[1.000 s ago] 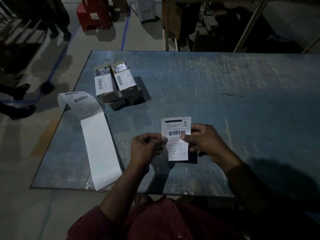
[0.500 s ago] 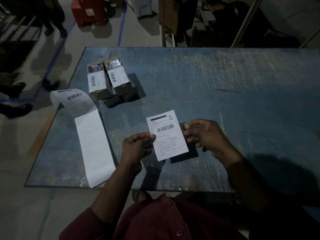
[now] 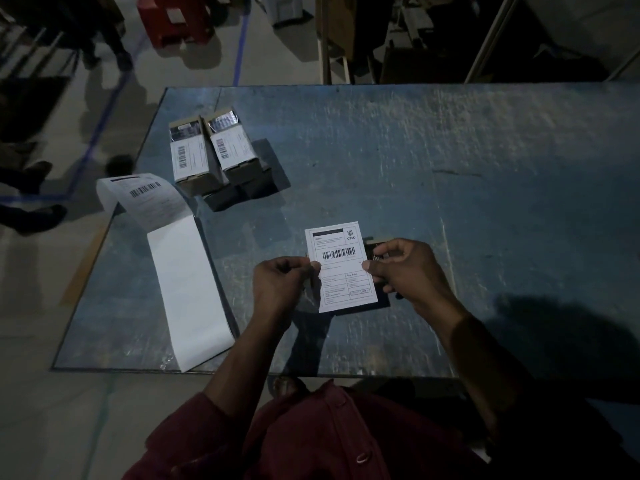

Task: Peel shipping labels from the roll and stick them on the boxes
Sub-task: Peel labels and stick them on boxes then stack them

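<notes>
- A white shipping label, printed with a barcode and the word CRED, is held between the two hands above the surface.
- The left edge of the label is pinched by the curled fingers and thumb of the left hand.
- The right edge of the label is pinched by the right hand, whose fingers are curled as well.
- A small dark box is seen just behind the label, beside the right hand's fingertips; whether it is gripped by that hand or lies on the surface cannot be told.
- A strip of label backing is laid out on the surface to the left of the left hand, with one printed label curling up at its far end.
- Two labelled boxes are set side by side, touching, beyond the left hand and well apart from it.
- Dark red sleeves are worn on the arms.
</notes>
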The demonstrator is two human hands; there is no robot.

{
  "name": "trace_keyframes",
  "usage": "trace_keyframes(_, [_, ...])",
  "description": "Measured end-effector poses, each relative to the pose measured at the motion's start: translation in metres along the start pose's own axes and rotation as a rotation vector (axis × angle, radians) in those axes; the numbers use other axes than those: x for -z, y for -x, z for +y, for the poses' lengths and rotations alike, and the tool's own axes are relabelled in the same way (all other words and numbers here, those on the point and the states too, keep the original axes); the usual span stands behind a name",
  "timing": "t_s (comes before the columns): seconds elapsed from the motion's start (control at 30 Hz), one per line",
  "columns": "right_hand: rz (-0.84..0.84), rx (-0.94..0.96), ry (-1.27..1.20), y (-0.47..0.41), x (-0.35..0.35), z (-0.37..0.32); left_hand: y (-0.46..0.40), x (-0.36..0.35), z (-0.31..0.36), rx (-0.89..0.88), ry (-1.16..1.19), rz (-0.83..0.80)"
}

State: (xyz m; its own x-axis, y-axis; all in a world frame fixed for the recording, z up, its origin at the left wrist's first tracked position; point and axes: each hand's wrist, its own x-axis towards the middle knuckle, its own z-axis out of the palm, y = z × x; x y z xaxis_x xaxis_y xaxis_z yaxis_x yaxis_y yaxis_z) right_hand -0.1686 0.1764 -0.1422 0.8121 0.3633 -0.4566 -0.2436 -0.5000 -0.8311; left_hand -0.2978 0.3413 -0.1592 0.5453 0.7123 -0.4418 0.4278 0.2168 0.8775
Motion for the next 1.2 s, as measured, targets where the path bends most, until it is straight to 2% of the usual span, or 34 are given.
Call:
trace_keyframes(0.93, [0.101, -0.071, 0.140, -0.002, -0.012, -0.020, -0.016, -0.009, -0.003, -0.095, -0.238, 0.091])
trace_keyframes(1.2, [0.105, -0.086, 0.180, -0.001, -0.013, -0.023, -0.019, -0.009, -0.006, -0.085, -0.226, 0.072])
